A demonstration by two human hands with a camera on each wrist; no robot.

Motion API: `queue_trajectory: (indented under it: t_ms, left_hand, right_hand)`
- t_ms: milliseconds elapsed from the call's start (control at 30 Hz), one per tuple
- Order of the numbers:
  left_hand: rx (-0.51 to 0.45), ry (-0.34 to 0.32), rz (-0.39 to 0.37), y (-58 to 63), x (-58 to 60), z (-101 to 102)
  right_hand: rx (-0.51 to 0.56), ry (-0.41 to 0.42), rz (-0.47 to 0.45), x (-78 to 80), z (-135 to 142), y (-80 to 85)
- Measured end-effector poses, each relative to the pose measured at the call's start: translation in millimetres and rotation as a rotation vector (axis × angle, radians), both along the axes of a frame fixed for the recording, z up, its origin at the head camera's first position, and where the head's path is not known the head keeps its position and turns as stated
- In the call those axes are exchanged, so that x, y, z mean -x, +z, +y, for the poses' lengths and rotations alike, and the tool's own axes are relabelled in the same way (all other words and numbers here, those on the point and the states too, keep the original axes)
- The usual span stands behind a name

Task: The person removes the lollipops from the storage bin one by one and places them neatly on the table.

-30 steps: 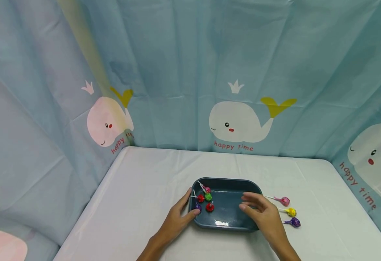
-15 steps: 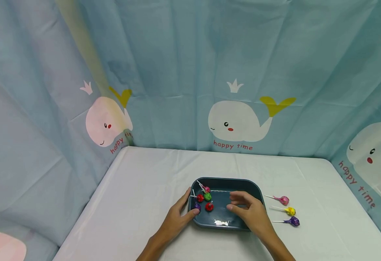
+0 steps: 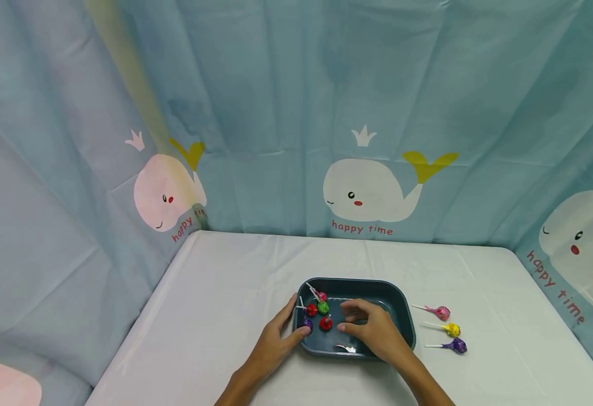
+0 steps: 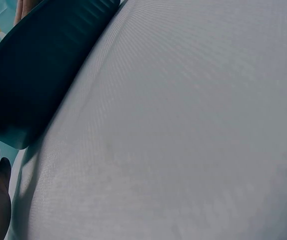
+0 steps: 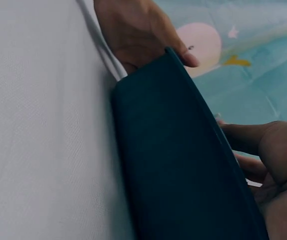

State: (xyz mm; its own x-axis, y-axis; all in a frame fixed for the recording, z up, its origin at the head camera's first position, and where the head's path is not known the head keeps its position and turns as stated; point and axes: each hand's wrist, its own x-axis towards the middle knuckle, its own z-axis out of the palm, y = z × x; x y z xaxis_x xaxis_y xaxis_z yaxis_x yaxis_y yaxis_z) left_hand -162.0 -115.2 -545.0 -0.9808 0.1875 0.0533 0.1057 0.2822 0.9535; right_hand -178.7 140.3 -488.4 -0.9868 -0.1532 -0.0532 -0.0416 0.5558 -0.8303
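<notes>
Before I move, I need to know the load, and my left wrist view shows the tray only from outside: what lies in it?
Observer: Five lollipops show in the tray, all toward its left end.
Operator: Any outside it?
Observer: Three more on the table, to the tray's right: one pink, one yellow, one purple.
Operator: And the right hand?
Observer: The right hand is over the tray, just right of a red lollipop.
</notes>
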Motion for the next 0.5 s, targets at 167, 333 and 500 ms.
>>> queue_trajectory:
  t_ms: [167, 333, 500]
  left_hand:
    - [-0.014, 0.003, -0.006, 1.0, -1.0, 0.8]
    - [-0.007, 0.004, -0.003, 0.5, -0.8, 0.9]
    - [-0.010, 0.004, -0.008, 0.5, -0.9, 0.7]
  right_hand:
    - [-0.012, 0.033, -0.013, 4.4, -0.2, -2.6]
    - [-0.008, 0.074, -0.008, 10.2, -1.5, -6.7]
    - [-0.005, 0.121, -0.032, 15.6, -5.7, -11.0]
